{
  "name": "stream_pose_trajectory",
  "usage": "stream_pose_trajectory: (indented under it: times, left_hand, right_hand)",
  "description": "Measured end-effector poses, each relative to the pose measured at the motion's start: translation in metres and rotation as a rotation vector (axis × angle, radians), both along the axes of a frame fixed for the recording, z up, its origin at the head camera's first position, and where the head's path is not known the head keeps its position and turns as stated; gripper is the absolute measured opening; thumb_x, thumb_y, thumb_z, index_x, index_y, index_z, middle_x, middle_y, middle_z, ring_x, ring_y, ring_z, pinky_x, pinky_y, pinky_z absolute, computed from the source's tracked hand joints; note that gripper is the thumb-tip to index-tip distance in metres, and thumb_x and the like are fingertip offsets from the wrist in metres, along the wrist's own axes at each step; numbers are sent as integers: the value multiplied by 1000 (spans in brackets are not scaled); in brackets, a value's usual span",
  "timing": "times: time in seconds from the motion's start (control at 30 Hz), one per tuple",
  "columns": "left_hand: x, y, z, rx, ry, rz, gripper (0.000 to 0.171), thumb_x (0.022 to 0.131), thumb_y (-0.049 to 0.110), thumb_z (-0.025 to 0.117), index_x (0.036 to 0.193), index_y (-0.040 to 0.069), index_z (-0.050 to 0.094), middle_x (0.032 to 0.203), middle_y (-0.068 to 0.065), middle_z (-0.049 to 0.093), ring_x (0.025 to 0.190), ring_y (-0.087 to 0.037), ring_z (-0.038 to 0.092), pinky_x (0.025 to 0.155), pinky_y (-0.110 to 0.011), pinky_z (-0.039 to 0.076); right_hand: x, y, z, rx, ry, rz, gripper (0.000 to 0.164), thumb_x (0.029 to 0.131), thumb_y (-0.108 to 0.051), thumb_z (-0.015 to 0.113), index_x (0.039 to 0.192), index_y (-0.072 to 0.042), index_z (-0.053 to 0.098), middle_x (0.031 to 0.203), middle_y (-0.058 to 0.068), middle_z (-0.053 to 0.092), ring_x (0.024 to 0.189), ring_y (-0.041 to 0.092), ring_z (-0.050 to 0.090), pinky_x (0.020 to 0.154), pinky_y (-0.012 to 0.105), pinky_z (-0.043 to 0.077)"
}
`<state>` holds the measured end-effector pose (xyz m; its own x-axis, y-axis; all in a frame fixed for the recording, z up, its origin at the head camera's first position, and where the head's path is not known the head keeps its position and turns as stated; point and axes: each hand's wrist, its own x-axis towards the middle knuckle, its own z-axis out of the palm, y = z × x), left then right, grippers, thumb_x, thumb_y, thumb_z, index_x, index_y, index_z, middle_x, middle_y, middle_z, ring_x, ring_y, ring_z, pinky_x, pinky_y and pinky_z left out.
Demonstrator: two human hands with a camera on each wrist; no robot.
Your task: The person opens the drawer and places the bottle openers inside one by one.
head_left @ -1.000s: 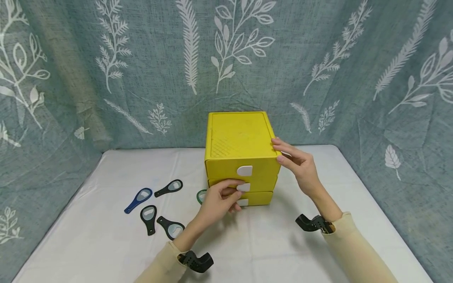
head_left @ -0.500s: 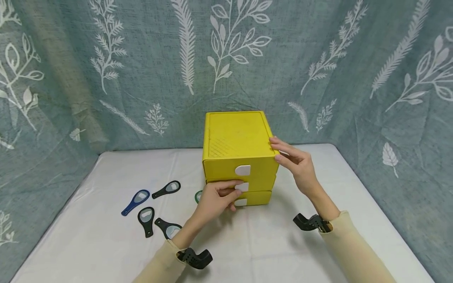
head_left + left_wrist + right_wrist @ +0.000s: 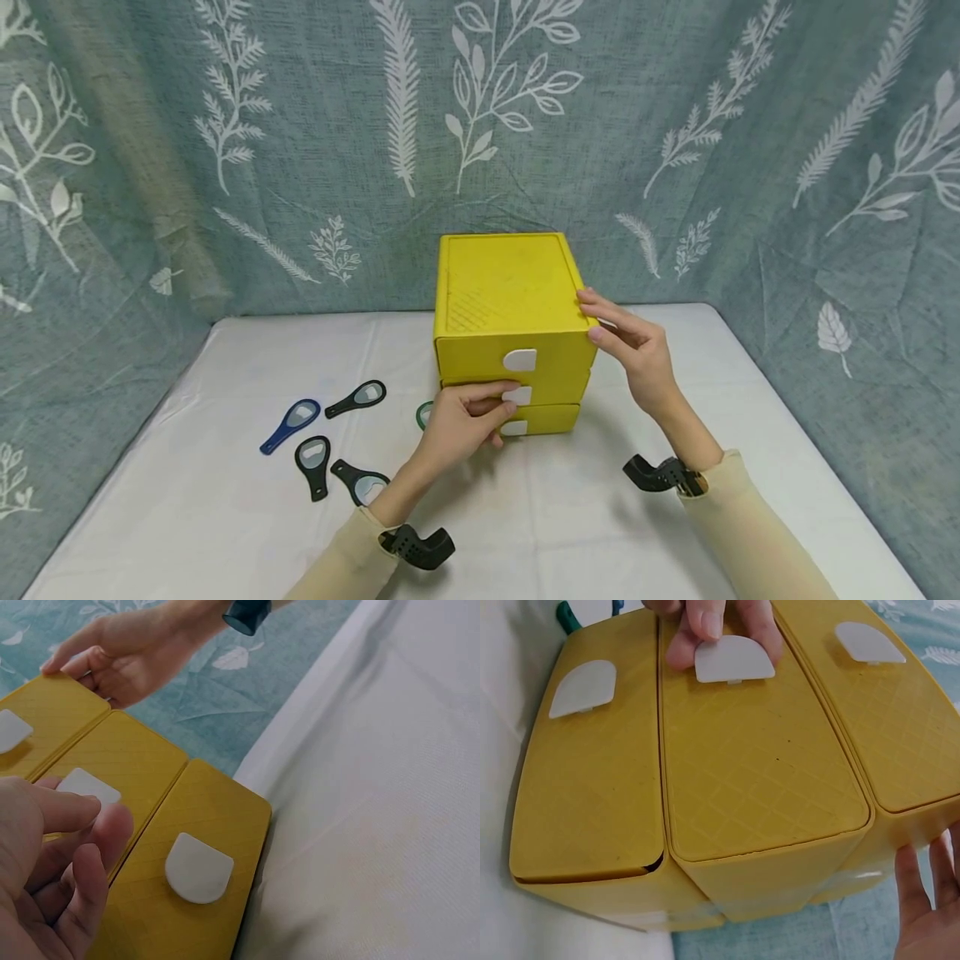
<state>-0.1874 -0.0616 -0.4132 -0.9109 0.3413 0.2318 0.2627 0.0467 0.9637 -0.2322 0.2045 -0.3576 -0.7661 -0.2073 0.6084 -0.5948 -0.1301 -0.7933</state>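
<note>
A yellow three-drawer box (image 3: 510, 287) stands on the white-covered table, each drawer front bearing a white tab handle. My left hand (image 3: 457, 429) pinches the middle drawer's tab (image 3: 90, 786) between thumb and fingers. That drawer front sits flush in the right wrist view. My right hand (image 3: 637, 354) touches the box's upper right edge, fingers fairly straight along it and thumb by the front corner. The top tab (image 3: 520, 360) and bottom tab (image 3: 199, 868) are untouched.
Left of the box lie a blue bottle opener (image 3: 291, 425) and several black bottle openers (image 3: 312, 467), one partly behind my left forearm. A green-rimmed one (image 3: 424, 414) is mostly hidden by my left hand. A patterned green curtain (image 3: 337, 167) hangs behind the table.
</note>
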Motion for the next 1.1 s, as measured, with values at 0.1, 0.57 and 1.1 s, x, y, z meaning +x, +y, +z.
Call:
stream_pose_trajectory:
  times: [0.1, 0.57, 1.1]
  left_hand:
    - [-1, 1, -1, 8, 1, 2, 28, 94, 14, 70, 122, 15, 72, 79, -21, 69, 56, -39, 63, 45, -19, 39]
    - [2, 3, -3, 19, 2, 30, 25, 94, 13, 69, 118, 18, 74, 76, -14, 70, 56, -40, 63, 42, -19, 32]
    - [29, 4, 1, -17, -14, 47, 28, 92, 12, 71, 119, 20, 74, 97, 2, 74, 52, -43, 61, 44, -18, 34]
  right_hand:
    - [0, 0, 0, 0, 3, -5, 31, 95, -1, 62, 125, 7, 63, 139, 16, 54, 138, 31, 36, 101, 40, 43]
    - [0, -2, -3, -29, 17, -4, 30, 95, 0, 62, 124, 8, 64, 138, 18, 54, 138, 33, 37, 103, 42, 42]
    - [-1, -2, -2, -51, 14, 15, 31, 94, -1, 63, 123, 9, 64, 138, 18, 54, 138, 34, 36, 104, 42, 41]
